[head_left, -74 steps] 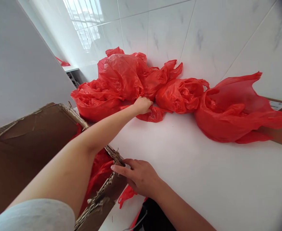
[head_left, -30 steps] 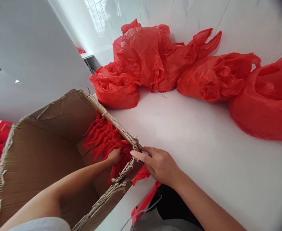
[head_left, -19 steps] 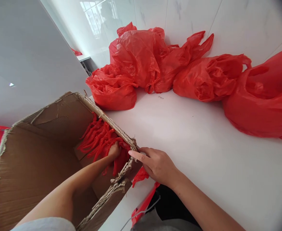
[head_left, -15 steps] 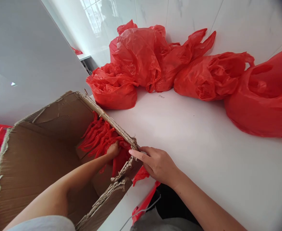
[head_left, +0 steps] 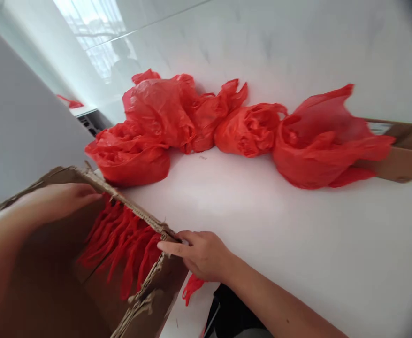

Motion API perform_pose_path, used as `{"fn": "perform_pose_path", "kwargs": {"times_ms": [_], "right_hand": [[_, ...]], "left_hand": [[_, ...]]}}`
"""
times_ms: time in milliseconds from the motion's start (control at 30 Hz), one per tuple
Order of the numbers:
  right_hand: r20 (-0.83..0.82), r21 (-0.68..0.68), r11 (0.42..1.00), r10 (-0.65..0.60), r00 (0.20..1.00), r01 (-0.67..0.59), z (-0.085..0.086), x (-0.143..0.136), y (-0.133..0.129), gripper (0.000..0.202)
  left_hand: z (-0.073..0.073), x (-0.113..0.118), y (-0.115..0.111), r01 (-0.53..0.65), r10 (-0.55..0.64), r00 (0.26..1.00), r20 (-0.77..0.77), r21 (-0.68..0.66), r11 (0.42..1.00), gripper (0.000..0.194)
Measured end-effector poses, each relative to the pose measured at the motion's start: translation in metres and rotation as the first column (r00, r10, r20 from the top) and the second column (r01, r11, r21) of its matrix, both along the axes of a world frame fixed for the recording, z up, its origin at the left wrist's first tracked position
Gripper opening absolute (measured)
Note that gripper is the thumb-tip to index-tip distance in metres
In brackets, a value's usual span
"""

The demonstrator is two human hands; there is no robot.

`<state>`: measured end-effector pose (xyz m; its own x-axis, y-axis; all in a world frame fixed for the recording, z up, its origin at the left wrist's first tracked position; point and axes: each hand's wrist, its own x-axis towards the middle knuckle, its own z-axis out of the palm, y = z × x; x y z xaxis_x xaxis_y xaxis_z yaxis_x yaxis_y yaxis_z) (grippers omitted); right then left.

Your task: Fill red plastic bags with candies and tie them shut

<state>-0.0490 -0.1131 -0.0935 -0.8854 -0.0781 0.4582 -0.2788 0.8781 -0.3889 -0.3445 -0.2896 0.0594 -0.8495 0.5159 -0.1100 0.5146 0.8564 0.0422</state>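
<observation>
A large cardboard box (head_left: 44, 300) with ragged edges stands open at the lower left. Several red plastic bags (head_left: 121, 244) hang in a bunch along the inside of its right wall, their loose strips dangling. My left hand (head_left: 68, 199) reaches over the box's inside, slightly blurred, with fingers stretched out towards the far upper end of this bunch. At the near right corner, my right hand (head_left: 204, 256) grips the cardboard rim, index finger laid over the edge. The left fingertips are close to the red plastic; whether they touch it is unclear.
Several full red plastic bags (head_left: 244, 129) line the tiled wall on the white tabletop (head_left: 262, 225). Another cardboard box (head_left: 399, 164) sits at the far right. A piece of red plastic (head_left: 192, 286) lies beside my right wrist, next to a black item (head_left: 232, 307).
My left hand has moved from the near end of the hanging bags up to their far end. My right hand stays on the box corner. The view has swung right.
</observation>
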Motion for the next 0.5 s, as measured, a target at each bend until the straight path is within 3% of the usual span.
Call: {"fn": "perform_pose_path", "kwargs": {"times_ms": [67,133,167,233,333,400,500], "right_hand": [[0.000,-0.007,0.999,-0.033,0.999,0.033,0.005,0.004,0.001,0.054],[-0.007,-0.006,0.999,-0.054,0.999,0.054,0.011,0.017,0.006,0.049],[0.001,0.006,0.998,-0.059,0.998,0.059,0.014,0.028,0.009,0.043],[0.042,0.037,0.996,-0.088,0.995,0.087,0.019,0.061,0.019,0.034],[0.129,0.002,0.974,-0.225,0.966,0.226,0.022,0.128,0.035,0.033],[0.147,-0.116,0.916,-0.368,0.918,0.385,0.017,0.176,0.041,0.040],[0.100,-0.314,0.749,-0.586,0.805,0.584,0.002,0.241,0.036,0.050]], "left_hand": [[0.023,0.008,0.014,0.100,-0.088,0.982,-0.165,0.065,0.993,0.032],[0.030,0.034,0.044,0.218,-0.190,0.967,-0.168,0.170,0.961,0.042],[0.030,0.053,0.064,0.311,-0.295,0.950,-0.107,0.211,0.927,0.044],[0.026,0.095,0.110,0.513,-0.545,0.835,0.075,0.254,0.820,0.044],[0.024,0.151,0.182,0.697,-0.732,0.674,0.102,0.242,0.675,0.035],[0.027,0.182,0.225,0.765,-0.799,0.599,0.041,0.263,0.587,0.030],[0.030,0.225,0.276,0.800,-0.834,0.544,-0.089,0.356,0.483,0.026]]}}
